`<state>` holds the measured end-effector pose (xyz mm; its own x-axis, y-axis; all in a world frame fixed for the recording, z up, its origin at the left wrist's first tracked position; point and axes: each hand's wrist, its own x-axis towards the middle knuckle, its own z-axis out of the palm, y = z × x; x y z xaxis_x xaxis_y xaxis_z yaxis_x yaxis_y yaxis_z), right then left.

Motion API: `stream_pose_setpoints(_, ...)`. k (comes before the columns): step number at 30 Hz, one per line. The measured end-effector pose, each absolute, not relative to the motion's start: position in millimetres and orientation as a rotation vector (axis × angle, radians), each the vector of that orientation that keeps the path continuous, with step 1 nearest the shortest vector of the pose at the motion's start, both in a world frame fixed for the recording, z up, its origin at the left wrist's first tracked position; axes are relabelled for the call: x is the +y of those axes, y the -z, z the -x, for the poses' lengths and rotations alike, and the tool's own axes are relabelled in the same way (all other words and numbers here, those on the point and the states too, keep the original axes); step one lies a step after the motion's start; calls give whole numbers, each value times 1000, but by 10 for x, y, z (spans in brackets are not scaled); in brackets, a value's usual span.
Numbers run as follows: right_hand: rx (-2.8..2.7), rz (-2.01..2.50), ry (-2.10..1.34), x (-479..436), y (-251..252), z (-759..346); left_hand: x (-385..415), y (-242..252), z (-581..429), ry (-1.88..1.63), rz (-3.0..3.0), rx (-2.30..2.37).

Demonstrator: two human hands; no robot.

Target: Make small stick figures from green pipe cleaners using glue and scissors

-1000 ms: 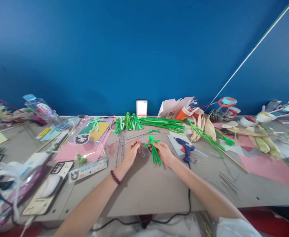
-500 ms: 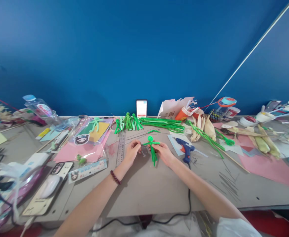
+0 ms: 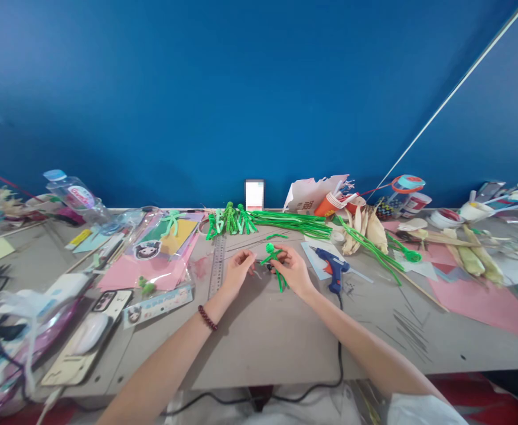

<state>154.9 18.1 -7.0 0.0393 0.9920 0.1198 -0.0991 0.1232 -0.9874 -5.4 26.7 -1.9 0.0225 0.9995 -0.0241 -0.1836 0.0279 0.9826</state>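
Observation:
Between the fingertips of my right hand point(image 3: 293, 268) is a small pipe-cleaner figure point(image 3: 271, 250), green, with a coiled round head, thin arms and dangling legs. The hand is closed on its side, hiding part of the body. My left hand point(image 3: 240, 270), with a beaded bracelet at the wrist, is just left of the figure. Its fingers are pinched together near a small dark thing and a pale strip, too small to name. Beyond both hands, several finished-looking green pipe-cleaner figures point(image 3: 231, 219) stand beside a bundle of green pipe cleaners point(image 3: 292, 223).
A blue glue gun point(image 3: 338, 268) lies right of my hands, its cord running down over the table edge. To the left are a clear ruler point(image 3: 217, 265), a plastic bag of coloured paper point(image 3: 179, 260) and a phone point(image 3: 75, 360). Dried husks point(image 3: 376, 230) and paper cups lie at back right.
My right hand has turned and shifted its hold, tilting the pipe-cleaner figure so its legs swing to the right. My left hand has barely moved.

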Motion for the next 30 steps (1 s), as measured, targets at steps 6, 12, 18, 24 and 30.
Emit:
stream_pose_setpoints(6, -1371, 1118, -940, 97, 44, -1537, 247, 42, 2, -1088, -1191, 980)
stream_pose_setpoints(12, -1362, 1080, -1023, 71, 14, -1513, 258, 49, 10, -1188, -1185, 1033)
stream_pose_setpoints(18, -1331, 1105, -996, 145, 28, -1549, 264, -7, 45, -1199, -1237, 1147)
stream_pose_setpoints(24, -1384, 1100, -1087, 182, 74, -1571, 244, -118, 76, -1163, -1345, 1125)
stream_pose_setpoints(30, -1358, 1100, -1050, 160, 54, -1565, 246, -84, 58, -1116, -1185, 1001)
